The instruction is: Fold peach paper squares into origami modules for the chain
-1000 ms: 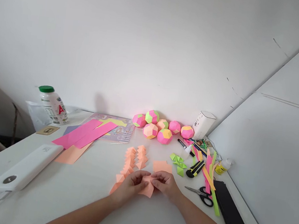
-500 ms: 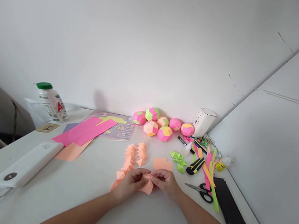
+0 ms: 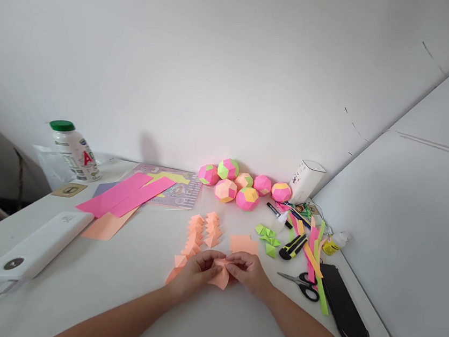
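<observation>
We've got a green-capped bottle over on the left of the frame, then some pink paper left of centre. Lower centre, just by rows of folded peach bits, our left hand pinches a peach paper piece between thumb and fingers, and our right hand pinches its other side. Scissors and a black phone lie lower right.

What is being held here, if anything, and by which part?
A peach paper piece, pinched at its upper part by the left grip and right grip.
</observation>
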`<move>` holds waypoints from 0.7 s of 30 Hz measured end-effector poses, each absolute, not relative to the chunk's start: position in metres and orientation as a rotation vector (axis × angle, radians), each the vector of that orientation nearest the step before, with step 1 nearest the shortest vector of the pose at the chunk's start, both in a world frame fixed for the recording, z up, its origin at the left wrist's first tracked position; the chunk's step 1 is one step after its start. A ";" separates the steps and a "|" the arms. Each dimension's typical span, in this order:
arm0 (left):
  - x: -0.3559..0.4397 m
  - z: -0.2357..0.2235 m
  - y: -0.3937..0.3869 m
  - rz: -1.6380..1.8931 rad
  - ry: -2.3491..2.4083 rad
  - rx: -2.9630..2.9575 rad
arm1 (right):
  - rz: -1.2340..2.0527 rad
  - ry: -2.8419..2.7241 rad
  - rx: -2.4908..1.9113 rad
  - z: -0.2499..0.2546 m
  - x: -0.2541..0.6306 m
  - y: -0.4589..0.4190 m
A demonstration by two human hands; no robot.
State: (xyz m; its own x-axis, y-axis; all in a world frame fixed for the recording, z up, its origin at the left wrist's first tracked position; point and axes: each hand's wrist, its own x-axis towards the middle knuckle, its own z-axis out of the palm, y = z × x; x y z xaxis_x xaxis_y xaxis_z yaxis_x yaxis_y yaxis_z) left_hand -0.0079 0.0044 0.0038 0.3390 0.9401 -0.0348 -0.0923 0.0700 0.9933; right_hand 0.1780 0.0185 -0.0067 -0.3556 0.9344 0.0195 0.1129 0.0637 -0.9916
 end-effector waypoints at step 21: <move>-0.005 0.004 0.001 1.012 0.960 1.157 | 1.092 -1.805 -0.950 -0.006 0.172 0.012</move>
